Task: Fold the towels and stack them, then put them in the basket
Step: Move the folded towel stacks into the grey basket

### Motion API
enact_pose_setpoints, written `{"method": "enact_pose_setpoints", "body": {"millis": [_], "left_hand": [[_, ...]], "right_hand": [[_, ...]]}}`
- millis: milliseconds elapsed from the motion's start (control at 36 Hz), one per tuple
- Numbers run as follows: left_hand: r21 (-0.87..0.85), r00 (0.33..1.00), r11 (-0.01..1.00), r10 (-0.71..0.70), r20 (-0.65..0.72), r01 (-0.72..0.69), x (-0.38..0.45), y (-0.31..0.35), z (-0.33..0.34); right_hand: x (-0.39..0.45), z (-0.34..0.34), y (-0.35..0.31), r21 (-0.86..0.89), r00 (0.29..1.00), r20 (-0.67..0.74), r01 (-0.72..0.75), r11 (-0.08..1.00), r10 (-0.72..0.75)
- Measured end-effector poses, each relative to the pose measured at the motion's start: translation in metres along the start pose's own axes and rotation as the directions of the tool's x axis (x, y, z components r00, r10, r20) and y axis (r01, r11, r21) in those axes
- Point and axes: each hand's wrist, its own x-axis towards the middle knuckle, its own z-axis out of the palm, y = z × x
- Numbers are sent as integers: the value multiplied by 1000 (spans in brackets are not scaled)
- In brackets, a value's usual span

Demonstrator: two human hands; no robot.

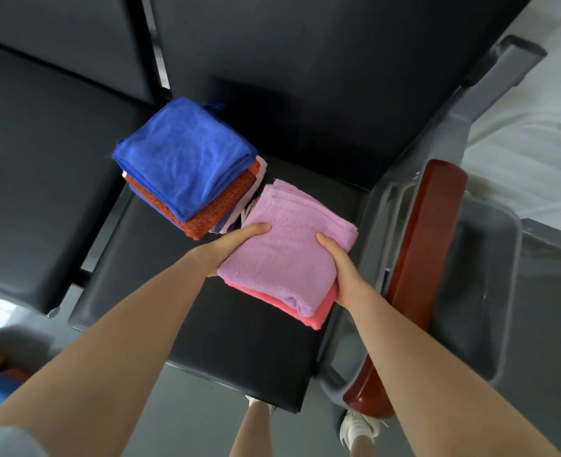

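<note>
A folded lilac towel (pixel 292 239) lies on top of a folded pink towel (pixel 318 311), and I hold the pair just above the black seat (pixel 239 341). My left hand (pixel 236 245) grips their left edge, thumb on top. My right hand (pixel 345 272) grips the right edge, thumb on the lilac towel. To the left stands a stack of folded towels with a blue towel (pixel 186 156) on top and an orange-brown towel (pixel 219 209) under it. At the right is a grey basket (pixel 490 291), and what lies inside it is hard to make out.
The seat is one of a row of black padded chairs, with another seat (pixel 35 166) at the left. A red-brown wooden armrest (pixel 424 258) on a grey metal frame separates the seat from the basket. My feet in white shoes (pixel 358 427) show below.
</note>
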Motion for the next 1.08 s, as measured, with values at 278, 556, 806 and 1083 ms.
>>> {"method": "enact_pose_setpoints", "body": {"millis": [278, 556, 806, 1083], "left_hand": [[-86, 999, 996, 21, 49, -17, 3, 3, -6], [-84, 996, 994, 78, 42, -74, -22, -5, -1], [-150, 977, 966, 212, -7, -210, -104, 13, 16], [36, 923, 933, 349, 160, -359, -187, 69, 105]], "right_hand": [[2, 0, 5, 45, 1000, -7, 10, 999, -10], [-11, 9, -1, -9, 998, -17, 52, 999, -52], [-105, 15, -60, -78, 988, 45, 153, 985, -150], [-215, -37, -126, -30, 962, -91, 254, 967, -256]]}}
